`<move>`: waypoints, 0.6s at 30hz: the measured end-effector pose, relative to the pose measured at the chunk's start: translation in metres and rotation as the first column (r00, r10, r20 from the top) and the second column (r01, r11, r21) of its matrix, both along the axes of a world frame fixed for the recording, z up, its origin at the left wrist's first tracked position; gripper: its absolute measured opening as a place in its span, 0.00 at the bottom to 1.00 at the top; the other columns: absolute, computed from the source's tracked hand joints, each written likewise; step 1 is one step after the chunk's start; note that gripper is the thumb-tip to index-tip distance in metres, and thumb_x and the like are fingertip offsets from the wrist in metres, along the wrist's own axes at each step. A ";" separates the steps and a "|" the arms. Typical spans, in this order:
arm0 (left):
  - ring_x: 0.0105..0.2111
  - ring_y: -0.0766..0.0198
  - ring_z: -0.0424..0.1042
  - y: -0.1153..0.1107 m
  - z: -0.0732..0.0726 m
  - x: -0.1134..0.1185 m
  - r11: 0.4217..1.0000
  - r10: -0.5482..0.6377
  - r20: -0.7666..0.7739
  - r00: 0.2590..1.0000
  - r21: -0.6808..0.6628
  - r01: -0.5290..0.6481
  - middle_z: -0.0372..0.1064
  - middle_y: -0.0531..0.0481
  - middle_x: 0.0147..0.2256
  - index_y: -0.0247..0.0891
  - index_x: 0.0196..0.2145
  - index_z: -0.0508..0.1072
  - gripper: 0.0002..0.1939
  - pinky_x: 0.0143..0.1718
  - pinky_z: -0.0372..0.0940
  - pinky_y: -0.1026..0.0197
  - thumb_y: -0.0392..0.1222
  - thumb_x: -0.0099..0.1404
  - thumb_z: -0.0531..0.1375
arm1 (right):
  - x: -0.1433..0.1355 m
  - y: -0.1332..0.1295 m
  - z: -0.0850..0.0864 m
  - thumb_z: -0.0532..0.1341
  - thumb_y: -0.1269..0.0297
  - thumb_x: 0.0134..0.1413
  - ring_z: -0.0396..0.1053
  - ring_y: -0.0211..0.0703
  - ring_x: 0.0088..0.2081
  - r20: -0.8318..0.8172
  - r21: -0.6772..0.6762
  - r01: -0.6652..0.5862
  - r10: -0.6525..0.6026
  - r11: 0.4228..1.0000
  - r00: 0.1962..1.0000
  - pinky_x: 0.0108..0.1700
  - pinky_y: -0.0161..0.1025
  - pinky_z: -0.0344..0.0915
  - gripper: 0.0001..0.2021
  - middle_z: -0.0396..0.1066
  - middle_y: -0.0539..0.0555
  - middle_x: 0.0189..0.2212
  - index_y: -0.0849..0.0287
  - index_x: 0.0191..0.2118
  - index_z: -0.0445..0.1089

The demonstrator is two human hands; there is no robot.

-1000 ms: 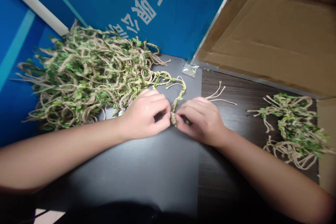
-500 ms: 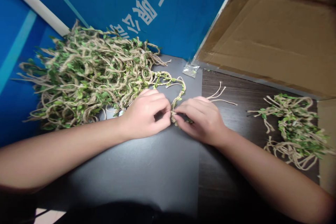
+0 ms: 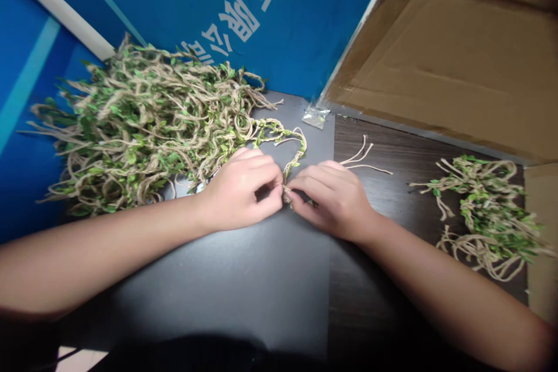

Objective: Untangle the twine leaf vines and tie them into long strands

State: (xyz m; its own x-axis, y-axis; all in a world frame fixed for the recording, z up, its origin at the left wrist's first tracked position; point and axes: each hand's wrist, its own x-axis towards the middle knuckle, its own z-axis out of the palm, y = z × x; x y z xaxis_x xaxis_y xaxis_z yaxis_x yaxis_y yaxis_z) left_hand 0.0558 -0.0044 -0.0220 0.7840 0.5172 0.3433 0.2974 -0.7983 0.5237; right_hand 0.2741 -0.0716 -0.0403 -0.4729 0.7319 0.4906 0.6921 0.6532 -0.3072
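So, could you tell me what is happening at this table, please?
A person's left hand and right hand meet at the middle of the dark table, both pinching one leafy twine strand that trails back to a big heap of the same strands by the blue wall. A smaller pile lies to the right, near the cardboard.

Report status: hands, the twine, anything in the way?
Left hand and right hand both pinch leafy twine strand. Big pile left, small pile right. Nothing between.
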 end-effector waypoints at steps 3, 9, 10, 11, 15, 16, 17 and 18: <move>0.32 0.63 0.64 0.000 0.000 0.000 1.000 0.002 0.001 1.000 -0.004 -0.002 0.68 0.52 0.28 0.36 0.31 0.71 0.06 0.39 0.58 0.57 0.35 0.68 0.58 | -0.001 0.000 0.000 0.61 0.68 0.66 0.73 0.41 0.35 0.003 0.009 0.010 -0.010 1.000 1.000 0.39 0.42 0.63 0.04 0.78 0.51 0.34 0.59 0.39 0.72; 0.32 0.62 0.64 0.000 0.001 0.000 1.000 0.013 -0.003 1.000 -0.025 -0.013 0.68 0.52 0.28 0.36 0.30 0.71 0.07 0.40 0.58 0.57 0.36 0.68 0.58 | -0.002 0.001 0.001 0.62 0.68 0.65 0.72 0.40 0.33 -0.002 0.008 0.030 -0.030 1.000 1.000 0.39 0.42 0.63 0.03 0.77 0.50 0.32 0.58 0.38 0.72; 0.31 0.62 0.64 0.000 0.001 0.000 0.999 0.014 -0.002 1.000 -0.029 -0.014 0.68 0.52 0.28 0.36 0.30 0.71 0.07 0.40 0.58 0.57 0.36 0.68 0.58 | -0.002 0.001 0.001 0.61 0.68 0.65 0.72 0.40 0.33 -0.004 0.010 0.035 -0.035 0.999 0.999 0.38 0.42 0.63 0.04 0.77 0.50 0.32 0.58 0.37 0.72; 0.31 0.63 0.65 0.000 0.001 0.000 0.999 0.015 -0.002 1.000 -0.034 -0.015 0.68 0.52 0.28 0.36 0.30 0.71 0.07 0.40 0.58 0.57 0.36 0.68 0.58 | -0.002 0.001 0.001 0.61 0.68 0.65 0.72 0.40 0.33 -0.006 0.010 0.040 -0.040 0.999 0.999 0.39 0.42 0.63 0.04 0.77 0.50 0.32 0.58 0.37 0.72; 0.31 0.63 0.65 0.001 0.001 0.000 0.998 0.026 -0.003 1.000 -0.060 -0.026 0.68 0.52 0.28 0.37 0.30 0.71 0.07 0.40 0.59 0.57 0.36 0.68 0.58 | -0.002 0.000 0.002 0.60 0.68 0.65 0.72 0.41 0.33 -0.013 0.004 0.061 -0.061 0.998 0.998 0.39 0.42 0.63 0.04 0.76 0.51 0.32 0.58 0.37 0.71; 0.31 0.63 0.65 0.001 0.001 0.000 0.997 0.028 -0.001 1.000 -0.066 -0.028 0.68 0.52 0.28 0.37 0.30 0.71 0.07 0.40 0.59 0.57 0.36 0.68 0.58 | -0.002 -0.001 0.002 0.60 0.68 0.65 0.72 0.41 0.33 -0.016 0.000 0.064 -0.064 0.998 0.998 0.38 0.42 0.62 0.04 0.76 0.51 0.32 0.58 0.37 0.71; 0.31 0.63 0.65 0.001 0.001 0.000 0.997 0.029 0.001 1.000 -0.072 -0.029 0.68 0.52 0.28 0.37 0.30 0.71 0.07 0.40 0.59 0.57 0.36 0.68 0.58 | -0.002 -0.001 0.002 0.60 0.68 0.65 0.71 0.41 0.33 -0.019 -0.004 0.069 -0.069 0.998 0.997 0.38 0.42 0.62 0.04 0.76 0.51 0.32 0.58 0.37 0.71; 0.31 0.63 0.64 0.001 0.001 0.000 0.997 0.029 0.005 1.000 -0.077 -0.029 0.68 0.52 0.28 0.36 0.30 0.71 0.08 0.39 0.59 0.57 0.36 0.68 0.58 | -0.002 -0.002 0.002 0.60 0.68 0.65 0.71 0.41 0.32 -0.023 -0.007 0.074 -0.075 0.997 0.997 0.38 0.42 0.62 0.04 0.76 0.51 0.32 0.58 0.37 0.71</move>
